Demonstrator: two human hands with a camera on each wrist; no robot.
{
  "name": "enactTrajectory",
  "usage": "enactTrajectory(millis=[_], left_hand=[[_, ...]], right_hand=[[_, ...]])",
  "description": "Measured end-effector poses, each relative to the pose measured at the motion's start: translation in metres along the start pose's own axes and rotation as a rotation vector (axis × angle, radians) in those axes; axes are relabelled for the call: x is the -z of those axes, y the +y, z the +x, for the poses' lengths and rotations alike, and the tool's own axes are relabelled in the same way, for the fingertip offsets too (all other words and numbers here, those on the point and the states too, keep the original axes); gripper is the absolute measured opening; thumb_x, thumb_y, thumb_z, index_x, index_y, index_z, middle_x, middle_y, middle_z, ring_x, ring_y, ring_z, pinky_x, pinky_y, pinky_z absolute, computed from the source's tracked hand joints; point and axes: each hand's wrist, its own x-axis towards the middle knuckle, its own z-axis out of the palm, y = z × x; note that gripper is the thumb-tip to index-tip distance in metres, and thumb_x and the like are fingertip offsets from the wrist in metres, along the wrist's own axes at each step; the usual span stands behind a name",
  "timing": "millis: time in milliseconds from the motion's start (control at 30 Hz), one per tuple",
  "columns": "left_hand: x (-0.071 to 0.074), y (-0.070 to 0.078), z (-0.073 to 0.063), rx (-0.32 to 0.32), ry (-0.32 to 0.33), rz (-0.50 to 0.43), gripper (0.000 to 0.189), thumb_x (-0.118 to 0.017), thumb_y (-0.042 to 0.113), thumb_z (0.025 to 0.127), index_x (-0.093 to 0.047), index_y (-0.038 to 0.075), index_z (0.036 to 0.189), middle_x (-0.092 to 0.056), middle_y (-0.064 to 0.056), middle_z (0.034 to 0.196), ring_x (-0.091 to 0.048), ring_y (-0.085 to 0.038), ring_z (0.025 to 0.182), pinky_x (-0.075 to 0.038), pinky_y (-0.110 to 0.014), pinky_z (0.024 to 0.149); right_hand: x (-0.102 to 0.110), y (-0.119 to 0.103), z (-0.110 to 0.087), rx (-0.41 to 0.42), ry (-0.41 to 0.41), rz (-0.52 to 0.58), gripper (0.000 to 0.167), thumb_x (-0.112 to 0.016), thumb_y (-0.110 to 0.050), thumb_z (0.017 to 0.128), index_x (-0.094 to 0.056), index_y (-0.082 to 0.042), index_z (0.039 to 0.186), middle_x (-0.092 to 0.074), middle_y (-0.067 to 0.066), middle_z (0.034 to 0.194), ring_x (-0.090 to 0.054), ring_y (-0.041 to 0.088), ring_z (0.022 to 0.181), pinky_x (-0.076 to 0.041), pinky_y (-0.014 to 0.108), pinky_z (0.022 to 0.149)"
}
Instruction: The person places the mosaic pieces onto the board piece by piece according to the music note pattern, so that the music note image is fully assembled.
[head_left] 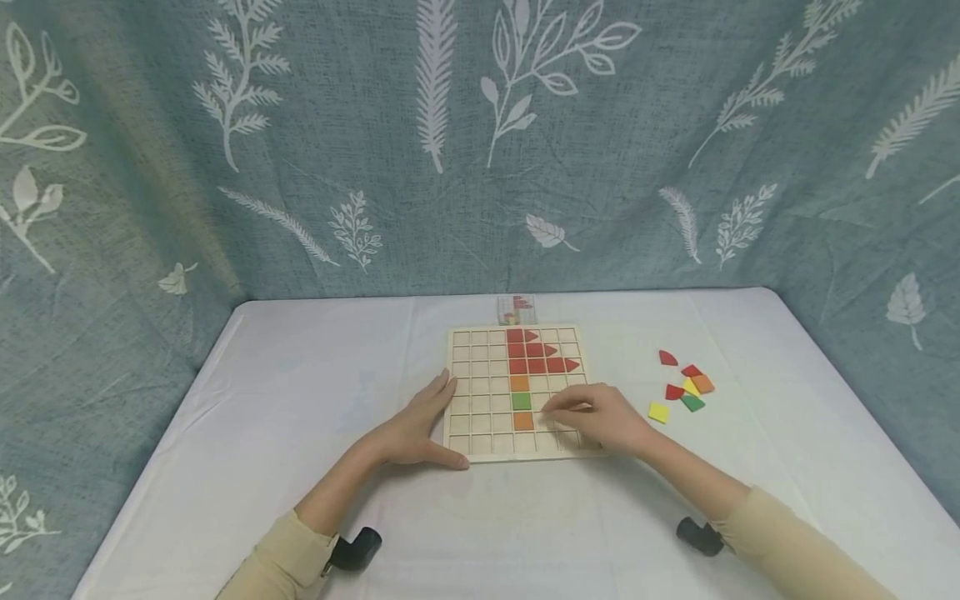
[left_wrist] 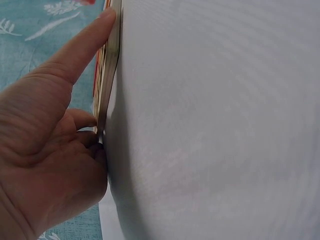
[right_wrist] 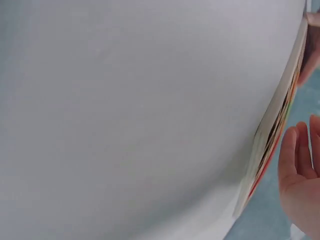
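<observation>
A wooden grid board lies on the table. Red pieces with pointed ends fill parts of its three far rows. Below them run an orange tile, a green tile and another orange tile in one column. My left hand rests at the board's left side, fingers along the edge and thumb at the near left corner. My right hand hovers over the board's right half, fingertips just right of the nearer orange tile. In the right wrist view its fingers look nearly straight, with no piece showing.
Loose pieces lie right of the board: a yellow square, a green piece, an orange piece and several red ones. A small pattern card sits behind the board. A patterned curtain hangs behind the white table.
</observation>
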Motion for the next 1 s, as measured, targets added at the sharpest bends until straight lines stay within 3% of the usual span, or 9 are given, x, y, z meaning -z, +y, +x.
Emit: enactTrajectory(millis=[200, 367, 500, 667, 833, 1000], left_hand=[[0.0, -0.001, 0.0, -0.003, 0.005, -0.008, 0.124, -0.088, 0.044, 0.065, -0.013, 0.004, 0.156, 0.001, -0.015, 0.163, 0.0, -0.033, 0.149, -0.012, -0.053, 0.117], [0.0, -0.001, 0.0, -0.002, 0.009, -0.009, 0.124, -0.088, 0.045, 0.065, -0.013, 0.004, 0.156, 0.001, -0.015, 0.163, 0.0, -0.033, 0.149, -0.011, -0.053, 0.117], [0.0, -0.001, 0.001, -0.002, 0.01, -0.006, 0.124, -0.088, 0.045, 0.065, -0.014, 0.003, 0.156, 0.0, -0.016, 0.163, 0.0, -0.034, 0.149, -0.012, -0.054, 0.117], [0.0, -0.001, 0.001, -0.01, 0.004, -0.005, 0.124, -0.087, 0.045, 0.066, -0.014, 0.002, 0.156, 0.001, -0.016, 0.163, 0.0, -0.033, 0.149, -0.012, -0.053, 0.117], [0.0, -0.001, 0.001, -0.014, 0.0, -0.005, 0.124, -0.088, 0.045, 0.066, -0.014, 0.002, 0.156, 0.001, -0.016, 0.163, 0.0, -0.033, 0.149, -0.012, -0.053, 0.117], [0.0, -0.001, 0.001, -0.016, 0.002, -0.007, 0.124, -0.087, 0.045, 0.066, -0.014, 0.002, 0.156, 0.001, -0.016, 0.163, 0.0, -0.034, 0.148, -0.012, -0.053, 0.117]], right_hand=[[0.02, 0.014, -0.017, -0.15, 0.092, 0.016, 0.019, -0.068, -0.024, 0.093, -0.074, -0.018, 0.109, -0.069, -0.002, 0.114, -0.057, 0.022, 0.115, -0.048, 0.047, 0.095], [0.039, 0.026, -0.029, -0.238, 0.159, -0.005, 0.023, -0.067, -0.024, 0.093, -0.072, -0.014, 0.113, -0.067, 0.004, 0.119, -0.056, 0.026, 0.115, -0.051, 0.039, 0.087], [0.058, 0.036, -0.036, -0.222, 0.231, -0.093, 0.023, -0.069, -0.018, 0.091, -0.072, -0.01, 0.112, -0.069, 0.007, 0.114, -0.06, 0.026, 0.105, -0.052, 0.035, 0.08], [0.081, 0.052, -0.045, -0.177, 0.31, -0.293, 0.024, -0.071, -0.008, 0.087, -0.071, -0.003, 0.11, -0.069, 0.014, 0.107, -0.063, 0.031, 0.097, -0.053, 0.046, 0.085], [0.097, 0.064, -0.052, -0.185, 0.306, -0.409, 0.03, -0.075, -0.011, 0.084, -0.069, 0.002, 0.11, -0.066, 0.022, 0.109, -0.058, 0.039, 0.098, -0.048, 0.054, 0.085], [0.102, 0.072, -0.052, -0.166, 0.294, -0.443, 0.027, -0.077, -0.013, 0.082, -0.071, 0.003, 0.104, -0.068, 0.017, 0.098, -0.055, 0.033, 0.088, -0.046, 0.049, 0.078]])
